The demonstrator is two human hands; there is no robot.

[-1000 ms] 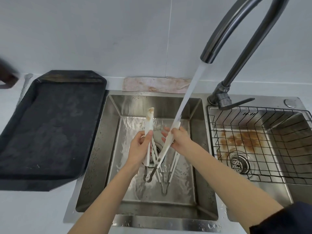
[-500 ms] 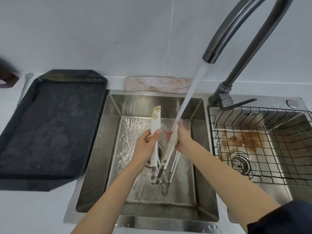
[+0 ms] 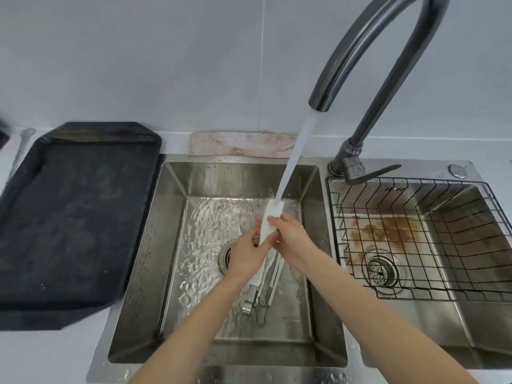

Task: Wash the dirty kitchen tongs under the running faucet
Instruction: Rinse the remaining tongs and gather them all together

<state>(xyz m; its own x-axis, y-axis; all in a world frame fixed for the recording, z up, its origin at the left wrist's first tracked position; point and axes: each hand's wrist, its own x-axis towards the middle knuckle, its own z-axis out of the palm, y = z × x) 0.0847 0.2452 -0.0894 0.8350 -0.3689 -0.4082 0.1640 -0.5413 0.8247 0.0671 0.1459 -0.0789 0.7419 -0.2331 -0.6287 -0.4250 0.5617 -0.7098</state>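
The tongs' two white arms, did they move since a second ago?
Yes. The tongs were spread in a V beside the water stream; now they are squeezed together, tips right under it, gripped by the left hand and right hand.

Over the left basin of the sink [image 3: 155, 245], both hands hold the white tongs [image 3: 267, 231] closed together, the left hand [image 3: 245, 254] gripping from the left and the right hand [image 3: 293, 239] from the right. Water from the faucet [image 3: 368, 65] lands on the tongs' upper tip, above the hands. Left of the sink a black tray [image 3: 69, 217] lies on the counter [image 3: 33, 356]; behind the sink lies a stained cloth [image 3: 241, 144], and a wire rack [image 3: 415, 231] sits in the right basin.
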